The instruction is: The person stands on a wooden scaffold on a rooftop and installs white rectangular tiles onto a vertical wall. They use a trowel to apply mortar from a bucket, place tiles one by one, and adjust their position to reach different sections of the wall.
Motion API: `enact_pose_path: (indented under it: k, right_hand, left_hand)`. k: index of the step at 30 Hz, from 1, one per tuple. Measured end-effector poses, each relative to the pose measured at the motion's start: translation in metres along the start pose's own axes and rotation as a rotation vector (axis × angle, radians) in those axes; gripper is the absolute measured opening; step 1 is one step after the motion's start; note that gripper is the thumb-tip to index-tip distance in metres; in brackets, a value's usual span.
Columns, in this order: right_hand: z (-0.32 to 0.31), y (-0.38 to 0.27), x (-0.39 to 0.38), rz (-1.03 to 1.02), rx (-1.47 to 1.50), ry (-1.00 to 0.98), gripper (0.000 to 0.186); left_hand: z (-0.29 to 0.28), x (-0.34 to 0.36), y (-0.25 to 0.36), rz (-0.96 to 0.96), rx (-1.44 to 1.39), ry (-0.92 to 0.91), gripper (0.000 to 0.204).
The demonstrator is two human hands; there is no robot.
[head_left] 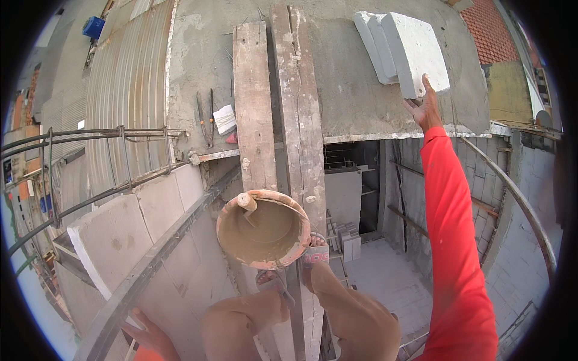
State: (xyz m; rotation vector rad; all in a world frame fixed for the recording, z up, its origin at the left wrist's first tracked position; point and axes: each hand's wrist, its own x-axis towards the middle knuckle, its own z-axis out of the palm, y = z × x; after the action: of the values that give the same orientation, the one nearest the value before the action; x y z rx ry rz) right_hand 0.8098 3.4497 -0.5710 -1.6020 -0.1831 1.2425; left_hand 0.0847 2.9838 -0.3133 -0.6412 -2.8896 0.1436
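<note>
My right hand [425,108] reaches far ahead and grips the near lower corner of a white lightweight concrete block [416,51]. The thumb lies on its face and the other fingers are spread by its lower edge. Two similar thin white blocks [373,45] lean behind it on the concrete slab [349,99]. At the lower left, my left hand [147,334] rests by a long grey metal beam [153,256], fingers apart and holding nothing. Between my feet and the slab, an orange bucket [221,240] of wet grey mortar stands on the planks, with a trowel handle [246,201] sticking out.
Two wooden planks [256,108] run over a drop to the slab. Below right lies a lower room floor [385,277]. On the slab are pincers [203,117] and a white chunk [224,119]. A block wall [114,228] and bent rebar [84,132] stand left.
</note>
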Motion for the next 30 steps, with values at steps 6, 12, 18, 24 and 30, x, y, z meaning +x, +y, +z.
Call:
enact_pose_path:
  k: [6, 12, 18, 24, 30]
  right_hand:
    - [-0.004, 0.023, 0.032, -0.115, 0.216, -0.009, 0.075]
    - [-0.015, 0.052, -0.047, -0.240, 0.314, -0.048, 0.065]
    - [0.011, 0.138, -0.154, -0.119, 0.277, -0.275, 0.069]
    - [0.054, 0.196, -0.202, 0.157, 0.213, -0.360, 0.066]
    - [0.059, 0.193, -0.189, 0.044, 0.380, -0.302, 0.062]
  left_hand:
    - [-0.008, -0.002, -0.001, 0.134, 0.009, -0.038, 0.100]
    - [-0.003, 0.000, -0.002, 0.352, 0.077, 0.066, 0.077]
    - [-0.001, 0.000, 0.004, 0.264, -0.004, 0.087, 0.080]
    - [-0.024, -0.015, 0.032, 0.151, 0.001, 0.076, 0.096]
    - [-0.036, -0.034, 0.048, 0.321, 0.105, 0.112, 0.074]
